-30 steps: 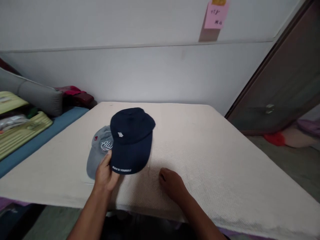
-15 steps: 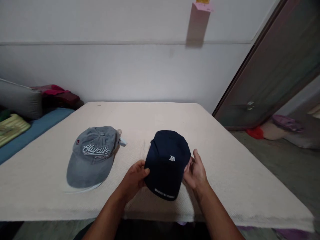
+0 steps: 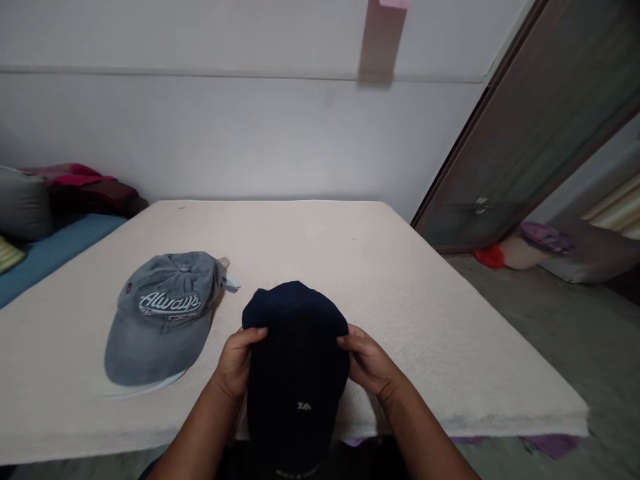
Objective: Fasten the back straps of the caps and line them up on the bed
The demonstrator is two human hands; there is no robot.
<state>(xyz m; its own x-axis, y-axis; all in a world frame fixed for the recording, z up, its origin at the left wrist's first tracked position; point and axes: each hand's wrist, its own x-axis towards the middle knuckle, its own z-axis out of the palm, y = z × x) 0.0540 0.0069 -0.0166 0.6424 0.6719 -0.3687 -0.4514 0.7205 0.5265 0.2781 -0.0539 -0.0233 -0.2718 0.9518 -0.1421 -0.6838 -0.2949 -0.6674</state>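
I hold a dark navy cap point(image 3: 296, 373) with both hands over the near edge of the white-covered table point(image 3: 400, 320). Its brim points toward me and a small white logo shows on its front. My left hand point(image 3: 235, 363) grips the cap's left side and my right hand point(image 3: 373, 367) grips its right side. A grey cap point(image 3: 163, 313) with white "Always" lettering lies flat on the table to the left, apart from my hands.
A blue surface point(image 3: 45, 257) with a grey cushion point(image 3: 20, 203) and red fabric point(image 3: 85, 183) lies at the far left. A glass door point(image 3: 525, 140) leans at the right, with a red item point(image 3: 487, 257) on the floor. A pink note point(image 3: 383, 37) hangs on the wall.
The navy cap came off the grey cap, moved right and then toward me. My right hand left the table and took hold of it. The camera view shifted right.
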